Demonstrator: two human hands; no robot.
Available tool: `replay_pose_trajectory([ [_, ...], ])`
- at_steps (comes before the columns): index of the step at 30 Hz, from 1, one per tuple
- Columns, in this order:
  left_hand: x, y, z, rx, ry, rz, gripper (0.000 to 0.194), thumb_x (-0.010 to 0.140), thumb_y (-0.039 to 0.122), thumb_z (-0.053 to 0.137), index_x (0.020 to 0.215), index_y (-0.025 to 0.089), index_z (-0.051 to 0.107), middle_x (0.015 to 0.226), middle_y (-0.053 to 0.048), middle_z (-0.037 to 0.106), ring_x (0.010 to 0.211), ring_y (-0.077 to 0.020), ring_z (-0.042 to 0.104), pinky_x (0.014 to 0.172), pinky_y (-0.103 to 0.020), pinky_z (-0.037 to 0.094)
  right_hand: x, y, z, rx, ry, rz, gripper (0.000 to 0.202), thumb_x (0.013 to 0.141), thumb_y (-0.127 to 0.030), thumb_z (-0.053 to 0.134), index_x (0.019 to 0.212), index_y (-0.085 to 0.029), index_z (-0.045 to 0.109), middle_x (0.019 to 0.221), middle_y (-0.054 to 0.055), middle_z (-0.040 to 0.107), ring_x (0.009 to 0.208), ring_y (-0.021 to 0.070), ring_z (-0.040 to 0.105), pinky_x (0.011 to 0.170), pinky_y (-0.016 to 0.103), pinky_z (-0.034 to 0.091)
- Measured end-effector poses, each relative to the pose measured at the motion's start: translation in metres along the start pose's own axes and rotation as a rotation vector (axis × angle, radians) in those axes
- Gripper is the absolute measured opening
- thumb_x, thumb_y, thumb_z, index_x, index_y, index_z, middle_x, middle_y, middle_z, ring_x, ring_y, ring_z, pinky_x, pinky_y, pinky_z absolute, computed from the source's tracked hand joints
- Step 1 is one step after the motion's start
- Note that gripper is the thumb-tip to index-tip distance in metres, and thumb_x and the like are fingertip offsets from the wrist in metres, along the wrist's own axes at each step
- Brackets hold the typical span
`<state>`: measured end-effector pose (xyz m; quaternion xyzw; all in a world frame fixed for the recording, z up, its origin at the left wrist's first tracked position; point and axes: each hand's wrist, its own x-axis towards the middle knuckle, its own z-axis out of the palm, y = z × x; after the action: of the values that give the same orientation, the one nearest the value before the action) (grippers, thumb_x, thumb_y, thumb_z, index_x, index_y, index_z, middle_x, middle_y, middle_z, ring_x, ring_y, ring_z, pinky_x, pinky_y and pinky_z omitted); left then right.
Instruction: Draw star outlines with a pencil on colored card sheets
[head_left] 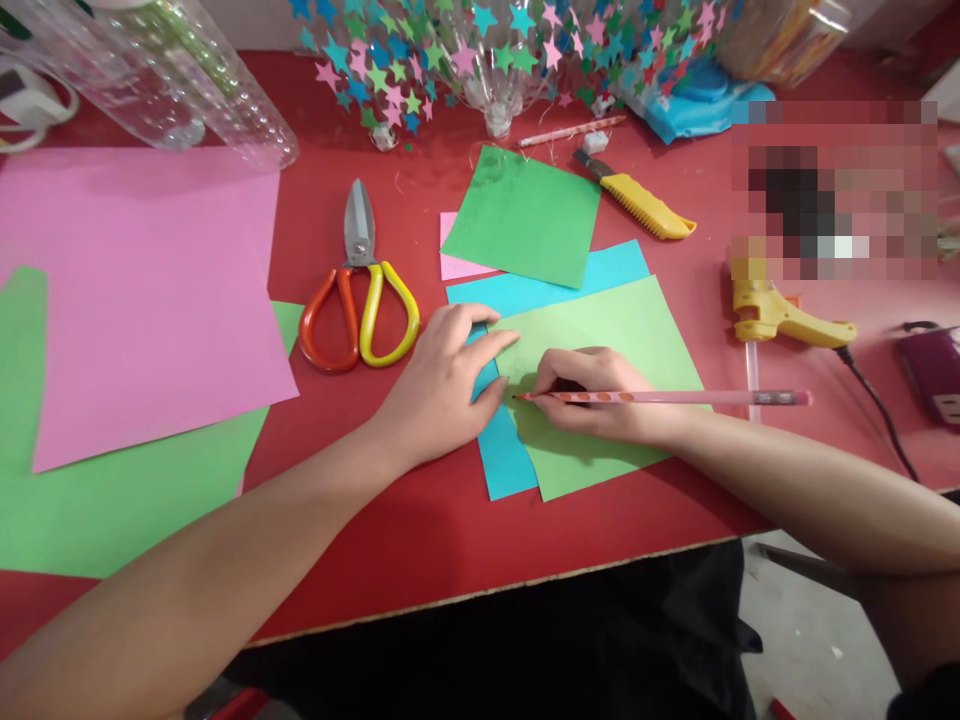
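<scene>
1. The right hand (600, 395) is curled closed around a pink pencil (697, 398), its tip at the left edge of a light green sheet (615, 330) and its eraser end toward the right
2. The left hand (450, 385) is loosely spread, thumb and forefinger apart, gripping nothing, with fingertips at that same edge
3. The light green sheet lies partly over a blue sheet (502, 465), near the front of the red surface (360, 560)
4. A darker green sheet (529, 220) overlaps the blue one's far edge
5. Scissors (360, 245) lie just beyond the left hand, blades pointing away
6. A yellow cutter (649, 205) rests beside the darker green sheet, and a yellow glue gun (780, 315) stands farther right
</scene>
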<state>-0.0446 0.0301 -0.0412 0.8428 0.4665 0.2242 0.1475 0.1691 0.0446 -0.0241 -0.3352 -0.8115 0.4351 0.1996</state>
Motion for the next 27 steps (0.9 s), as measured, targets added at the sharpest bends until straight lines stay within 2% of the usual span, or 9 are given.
replay_pose_trajectory([
  [6,0.0,0.0,0.0,0.005,-0.003,0.004,0.035,0.088,0.021,0.051,0.121,0.015,0.06,0.123,-0.015,0.05,0.119,-0.0316,0.048,0.104,-0.052,0.041,0.0,-0.002,0.0,-0.012,-0.011,0.005,0.006,0.084,-0.019,0.055,0.078,-0.018,0.053,0.067,-0.003,0.056,0.058,0.0076,0.048,0.056,0.02,0.034],
  [14,0.0,0.0,0.0,0.014,0.002,0.014,0.035,0.089,0.021,0.052,0.121,0.012,0.061,0.123,-0.016,0.051,0.119,-0.0319,0.048,0.103,-0.051,0.041,0.0,0.004,0.002,-0.021,0.057,-0.02,0.012,0.079,-0.014,0.057,0.073,-0.019,0.048,0.061,-0.006,0.05,0.053,0.0059,0.043,0.053,0.02,0.031],
  [27,0.0,0.0,0.0,0.012,-0.007,0.005,0.034,0.088,0.021,0.052,0.121,0.018,0.058,0.124,-0.014,0.05,0.119,-0.0313,0.047,0.104,-0.053,0.041,-0.003,0.009,0.003,-0.013,0.15,-0.016,0.019,0.076,-0.01,0.057,0.07,-0.02,0.042,0.06,-0.007,0.045,0.051,0.0058,0.038,0.05,0.02,0.029],
])
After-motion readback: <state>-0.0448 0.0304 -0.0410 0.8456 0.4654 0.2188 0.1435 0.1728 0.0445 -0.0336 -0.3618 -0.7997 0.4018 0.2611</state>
